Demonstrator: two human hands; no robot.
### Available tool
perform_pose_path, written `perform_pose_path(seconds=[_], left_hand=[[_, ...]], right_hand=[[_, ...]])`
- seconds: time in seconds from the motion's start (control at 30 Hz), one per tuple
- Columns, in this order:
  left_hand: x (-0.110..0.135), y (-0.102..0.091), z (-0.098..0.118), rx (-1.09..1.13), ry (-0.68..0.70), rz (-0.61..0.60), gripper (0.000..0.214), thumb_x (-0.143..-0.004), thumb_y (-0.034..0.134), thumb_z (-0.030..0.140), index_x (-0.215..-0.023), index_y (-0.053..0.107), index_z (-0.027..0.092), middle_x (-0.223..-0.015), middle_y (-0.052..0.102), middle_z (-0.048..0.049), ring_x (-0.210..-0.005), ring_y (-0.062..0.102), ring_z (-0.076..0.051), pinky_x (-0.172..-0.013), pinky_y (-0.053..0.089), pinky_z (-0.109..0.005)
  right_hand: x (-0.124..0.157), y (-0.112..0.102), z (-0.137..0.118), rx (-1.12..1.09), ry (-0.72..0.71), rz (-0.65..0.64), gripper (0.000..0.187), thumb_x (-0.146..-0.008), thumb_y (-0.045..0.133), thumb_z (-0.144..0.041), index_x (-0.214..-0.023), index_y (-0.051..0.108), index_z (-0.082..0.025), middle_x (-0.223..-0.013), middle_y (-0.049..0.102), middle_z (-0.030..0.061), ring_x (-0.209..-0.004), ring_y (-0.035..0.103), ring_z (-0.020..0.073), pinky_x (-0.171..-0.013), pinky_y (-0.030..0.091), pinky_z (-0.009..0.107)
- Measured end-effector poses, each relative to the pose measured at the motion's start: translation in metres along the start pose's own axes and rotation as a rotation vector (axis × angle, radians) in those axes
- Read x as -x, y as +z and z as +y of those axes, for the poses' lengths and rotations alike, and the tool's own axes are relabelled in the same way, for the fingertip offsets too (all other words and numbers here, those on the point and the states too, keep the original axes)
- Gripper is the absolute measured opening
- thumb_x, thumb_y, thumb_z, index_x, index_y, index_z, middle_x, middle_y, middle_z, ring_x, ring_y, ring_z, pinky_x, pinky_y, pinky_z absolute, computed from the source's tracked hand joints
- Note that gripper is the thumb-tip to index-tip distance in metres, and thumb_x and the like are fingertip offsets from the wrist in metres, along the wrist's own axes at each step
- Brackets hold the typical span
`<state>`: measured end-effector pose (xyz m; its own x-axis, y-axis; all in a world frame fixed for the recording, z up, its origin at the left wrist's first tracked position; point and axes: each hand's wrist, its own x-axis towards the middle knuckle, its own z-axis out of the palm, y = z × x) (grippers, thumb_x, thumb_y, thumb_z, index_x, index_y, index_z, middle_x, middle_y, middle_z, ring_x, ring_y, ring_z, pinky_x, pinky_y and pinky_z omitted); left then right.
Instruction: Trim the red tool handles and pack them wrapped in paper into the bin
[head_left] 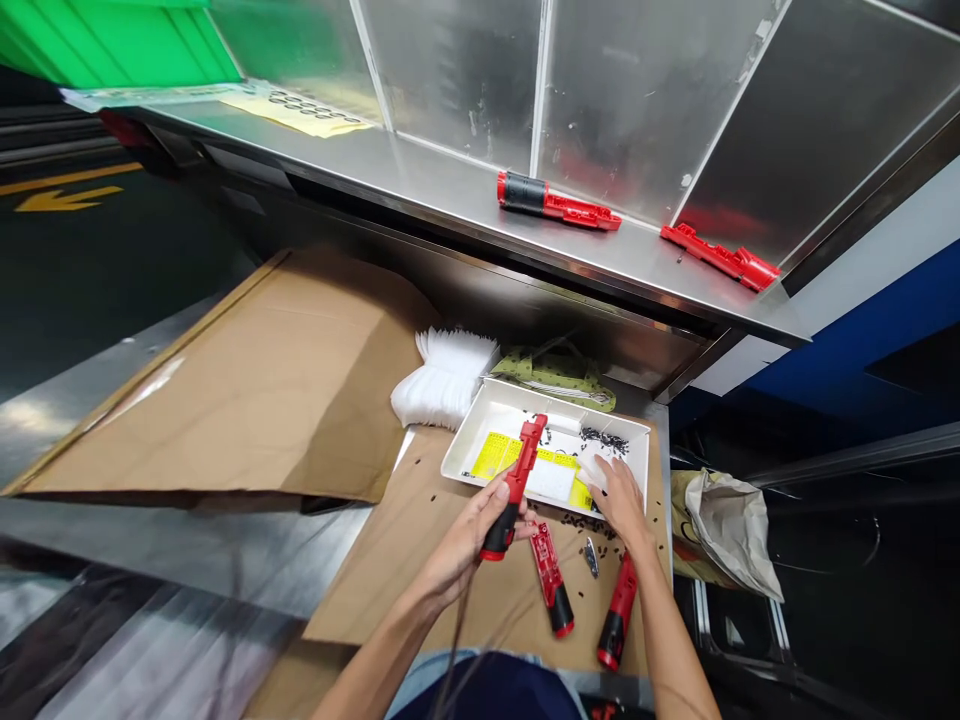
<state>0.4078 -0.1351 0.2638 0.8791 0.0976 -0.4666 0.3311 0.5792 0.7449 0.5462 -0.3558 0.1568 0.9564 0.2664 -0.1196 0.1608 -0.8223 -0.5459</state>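
A red plastic tool handle with a black grip end (521, 465) is clamped in the left hand (476, 530) by its black end. Its red tip is propped over a shallow white plastic tray (461, 460) near the tabletop's right edge, probably for steadiness. The right hand (622, 500) lies fingers-down in that tray; whether it pinches anything I cannot tell. Small black screws (606, 438) sit corralled in the tray. Two more red-and-black handles (553, 582) lie on brown cardboard (420, 560) by the near edge, within reach.
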Motion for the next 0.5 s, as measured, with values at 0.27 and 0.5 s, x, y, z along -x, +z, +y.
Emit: perform_pose_path(seconds=[0.27,0.5], left_hand=[[0.014,-0.003,-0.006,-0.072,-0.084,-0.332,0.109,-0.06,0.093,0.032,-0.152,0.034,0.027,-0.103,0.062,-0.0015,-0.073,0.059,-0.011,-0.056,0.039,-0.021],[0.018,0.015,-0.011,0.176,-0.155,-0.334,0.067,-0.068,0.087,0.023,-0.127,0.055,0.016,-0.111,0.07,-0.0094,-0.087,0.068,-0.016,-0.084,0.055,-0.029]], right_hand=[[-0.017,0.011,0.008,0.084,-0.072,-0.036,0.042,-0.09,0.055,-0.027,-0.13,0.066,-0.024,-0.138,0.058,0.015,-0.135,0.046,0.0332,-0.113,0.032,0.053],[0.0,-0.017,0.002,-0.137,-0.124,0.193,0.053,-0.095,0.038,-0.039,-0.139,0.056,-0.017,-0.129,0.062,0.0153,-0.119,0.056,0.0289,-0.103,0.044,0.048]])
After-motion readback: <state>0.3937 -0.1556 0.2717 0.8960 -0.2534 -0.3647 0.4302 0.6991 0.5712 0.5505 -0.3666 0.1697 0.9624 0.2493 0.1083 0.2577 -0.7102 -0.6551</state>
